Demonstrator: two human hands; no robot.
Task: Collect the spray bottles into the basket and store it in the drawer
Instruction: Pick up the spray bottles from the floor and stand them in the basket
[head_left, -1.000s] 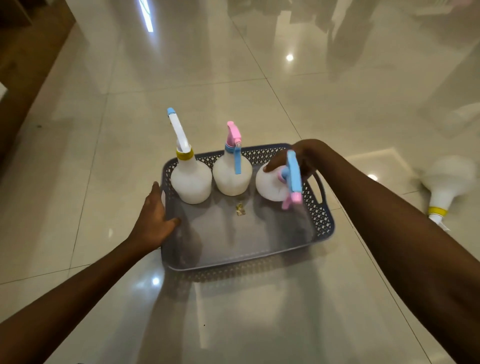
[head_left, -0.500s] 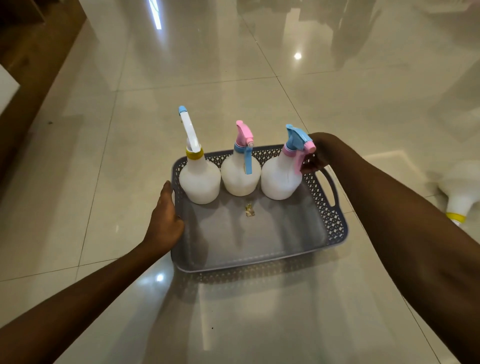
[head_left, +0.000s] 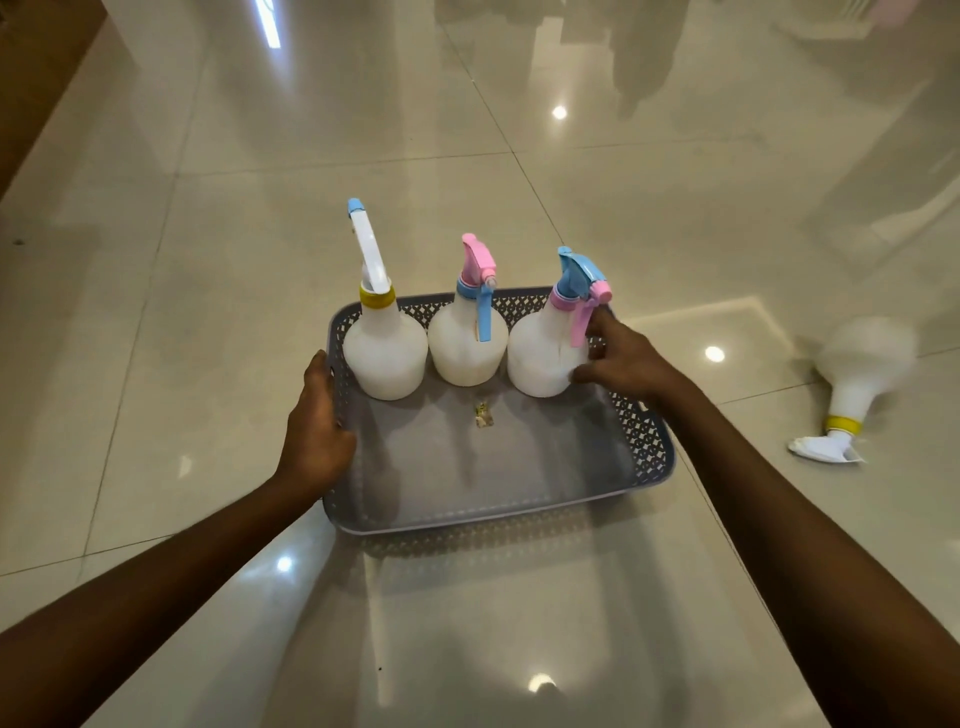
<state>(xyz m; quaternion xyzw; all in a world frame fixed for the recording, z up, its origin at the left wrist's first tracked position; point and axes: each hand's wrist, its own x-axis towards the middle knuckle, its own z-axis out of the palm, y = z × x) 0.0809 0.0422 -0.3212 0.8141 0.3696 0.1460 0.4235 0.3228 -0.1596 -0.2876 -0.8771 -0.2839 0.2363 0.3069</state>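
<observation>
Head view: grey basket on floor, three spray bottles standing along its far wall. Left hand grips basket's left rim. Right hand open, fingers resting on blue-topped bottle. Fourth bottle lies right of basket, well apart; likely next pick. Front half of basket free.

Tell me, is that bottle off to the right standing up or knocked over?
Knocked over. The spray bottle with the yellow collar lies on its side on the tiled floor, outside the grey basket, nozzle pointing toward the camera.
</observation>
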